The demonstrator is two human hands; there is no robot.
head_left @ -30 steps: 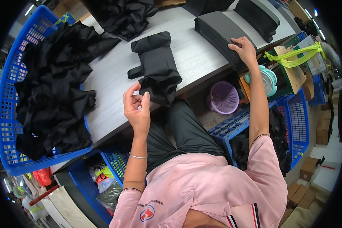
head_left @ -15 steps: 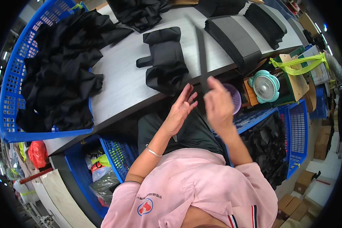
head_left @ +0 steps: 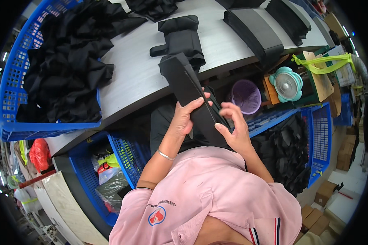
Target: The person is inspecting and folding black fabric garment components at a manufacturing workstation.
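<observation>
A long black fabric panel [head_left: 188, 87] slants over my lap, its far end overlapping a black fabric piece [head_left: 183, 41] with a small side loop on the table. My left hand [head_left: 183, 118] grips the panel near its middle, thumb on top and fingers behind. At the panel's right edge is my right hand [head_left: 238, 130], its thumb touching or very close to the edge. The right fingers are bent, apart from the thumb and slightly blurred.
A blue crate [head_left: 49, 128] heaped with black fabric stands left. Stacked black panels [head_left: 255, 34] lie at the table's far right. Below are a purple basket [head_left: 246, 98], a teal fan [head_left: 288, 83], another blue crate [head_left: 319, 139] with black pieces, and a blue crate [head_left: 84, 163] holding bags.
A narrow dark panel, raised edge-on near my right hand before, now lies broad side up in my left hand. My left hand has closed on it; the view has shifted slightly.
</observation>
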